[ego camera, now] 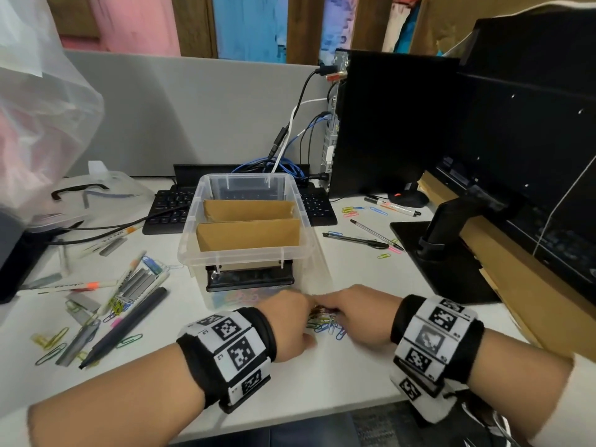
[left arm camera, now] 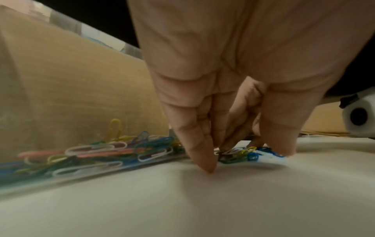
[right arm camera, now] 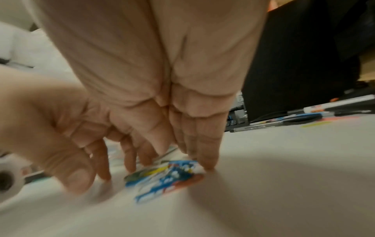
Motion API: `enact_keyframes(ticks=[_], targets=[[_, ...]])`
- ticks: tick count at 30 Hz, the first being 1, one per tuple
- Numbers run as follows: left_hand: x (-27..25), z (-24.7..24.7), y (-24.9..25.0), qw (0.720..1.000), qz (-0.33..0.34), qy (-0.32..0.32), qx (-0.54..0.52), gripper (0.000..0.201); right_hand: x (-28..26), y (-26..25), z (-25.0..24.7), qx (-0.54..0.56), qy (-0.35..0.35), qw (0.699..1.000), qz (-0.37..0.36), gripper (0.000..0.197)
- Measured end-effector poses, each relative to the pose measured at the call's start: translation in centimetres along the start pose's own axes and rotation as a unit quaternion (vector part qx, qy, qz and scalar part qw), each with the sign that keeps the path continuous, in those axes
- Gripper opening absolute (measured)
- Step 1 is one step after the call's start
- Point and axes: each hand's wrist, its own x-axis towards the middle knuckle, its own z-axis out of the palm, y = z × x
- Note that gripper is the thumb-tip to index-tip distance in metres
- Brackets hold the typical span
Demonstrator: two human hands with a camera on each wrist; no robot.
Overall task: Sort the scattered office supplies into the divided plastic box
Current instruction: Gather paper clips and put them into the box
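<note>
An office desk — a grey partition, keyboard, computer tower with cables and monitor stand show it.

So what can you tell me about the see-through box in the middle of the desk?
The plastic box is clear, with a thick rim and open top, no lid on it. Two brown cardboard dividers stand inside, splitting it into three sections. Coloured paper clips lie in the front section, seen through its wall. It sits upright on the white desk, partly on a black keyboard. Neither hand touches it.
</note>
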Motion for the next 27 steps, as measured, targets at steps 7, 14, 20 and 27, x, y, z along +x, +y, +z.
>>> enact_keyframes(ticks=[7,14,20,27], targets=[[1.8,0.0,0.6,0.996,-0.007,-0.027,0.081,0.032,0.1,1.6,-1.5,-0.003,0.025,0.998,0.066,0.046],[2.1,0.2,0.5,0.995,-0.014,-0.051,0.081,0.024,1.5,0.6,-0.4,-0.029,0.048,0.997,0.049,0.021],[1.5,0.9,-0.1,0.997,-0.031,-0.04,0.063,0.021,2.1,0.6,-0.7,-0.054,0.034,0.996,0.055,0.021],[1.3,1.2,0.0,0.996,-0.047,-0.031,0.068,0.02,2.3,0.9,-0.4,-0.057,0.038,0.996,0.059,0.035]])
